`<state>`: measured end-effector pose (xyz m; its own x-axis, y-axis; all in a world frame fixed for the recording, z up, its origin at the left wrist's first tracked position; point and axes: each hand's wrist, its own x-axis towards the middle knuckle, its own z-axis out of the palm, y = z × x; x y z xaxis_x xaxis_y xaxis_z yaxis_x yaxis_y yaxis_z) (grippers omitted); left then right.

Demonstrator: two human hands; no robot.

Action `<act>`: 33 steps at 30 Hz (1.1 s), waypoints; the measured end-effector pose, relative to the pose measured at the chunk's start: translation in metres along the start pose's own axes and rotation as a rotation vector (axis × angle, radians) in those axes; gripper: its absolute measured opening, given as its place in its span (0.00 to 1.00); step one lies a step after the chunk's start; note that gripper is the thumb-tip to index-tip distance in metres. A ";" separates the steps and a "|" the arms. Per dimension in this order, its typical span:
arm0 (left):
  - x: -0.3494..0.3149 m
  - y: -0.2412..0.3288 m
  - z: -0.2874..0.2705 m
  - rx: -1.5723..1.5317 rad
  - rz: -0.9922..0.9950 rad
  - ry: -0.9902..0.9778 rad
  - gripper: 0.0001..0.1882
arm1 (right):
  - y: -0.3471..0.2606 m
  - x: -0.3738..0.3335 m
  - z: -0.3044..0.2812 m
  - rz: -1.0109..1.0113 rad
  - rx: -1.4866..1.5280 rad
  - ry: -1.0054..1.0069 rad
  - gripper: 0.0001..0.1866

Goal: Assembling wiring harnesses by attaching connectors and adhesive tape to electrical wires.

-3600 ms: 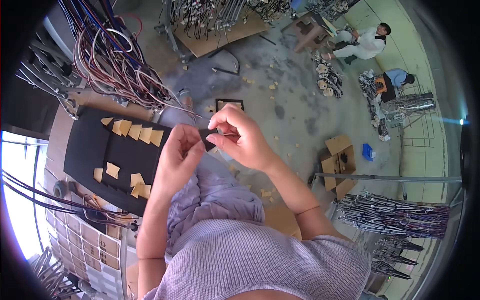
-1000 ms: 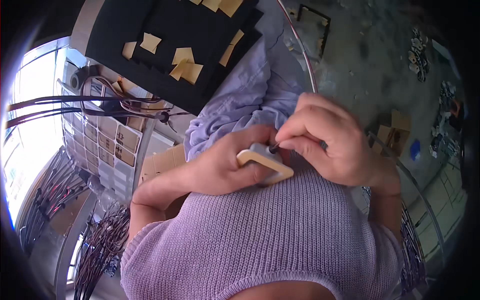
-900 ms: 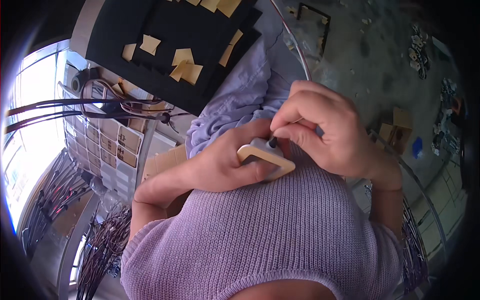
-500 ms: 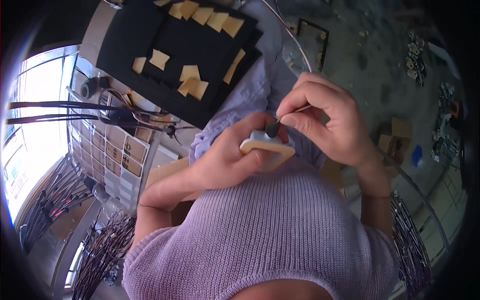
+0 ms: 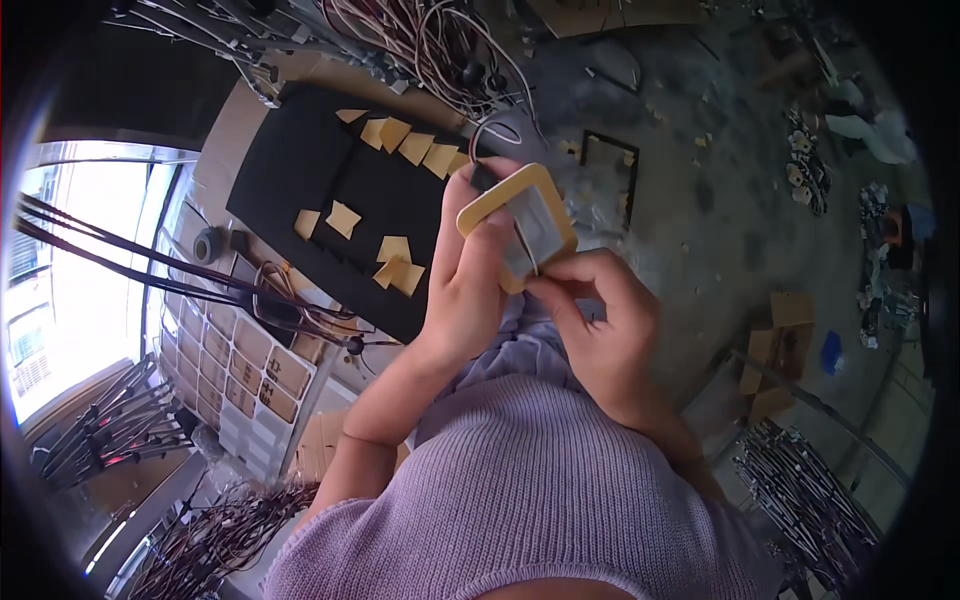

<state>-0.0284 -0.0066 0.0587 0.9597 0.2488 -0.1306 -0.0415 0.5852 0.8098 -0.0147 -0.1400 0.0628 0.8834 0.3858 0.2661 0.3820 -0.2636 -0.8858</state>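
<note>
My left hand [image 5: 462,290] grips a small square housing with a tan foam-like rim [image 5: 502,192], tilted so its hollow light-grey inside shows. A black grommet [image 5: 482,178] sits at its far left corner, and a dark cable [image 5: 474,148] runs out beyond it. Inside the housing a thin dark wire [image 5: 526,246] crosses toward the near edge. There my right hand [image 5: 615,325] pinches the wire's end between thumb and forefinger, close to the rim. The fingers of my left hand behind the housing are partly hidden.
Black sheets [image 5: 290,170] bearing several tan paper pieces [image 5: 343,220] lie at the left. Beyond hangs a tangle of cables [image 5: 440,50]. Black cables [image 5: 130,255] cross the left side. An open cardboard box [image 5: 790,335] stands on the floor at right, near a cable bundle [image 5: 800,480].
The housing has moved away from my body and turned to show its hollow side. My right hand has shifted from wire at the grommet to wire at the near rim. The view has shifted too.
</note>
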 end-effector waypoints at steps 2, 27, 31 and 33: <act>0.003 0.000 0.000 0.021 0.015 0.002 0.18 | 0.001 -0.004 0.003 0.070 0.094 0.023 0.14; 0.026 0.019 0.011 -0.294 -0.322 0.008 0.12 | 0.022 0.011 -0.037 0.289 0.714 -0.375 0.11; 0.027 0.019 0.014 -0.280 -0.315 0.023 0.11 | 0.026 0.013 -0.037 0.315 0.690 -0.372 0.12; 0.029 0.016 0.011 -0.243 -0.254 -0.050 0.12 | 0.028 0.014 -0.036 0.295 0.693 -0.368 0.13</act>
<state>0.0014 0.0014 0.0743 0.9601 0.0372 -0.2772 0.1411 0.7914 0.5949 0.0180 -0.1740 0.0549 0.7296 0.6822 -0.0478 -0.2108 0.1579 -0.9647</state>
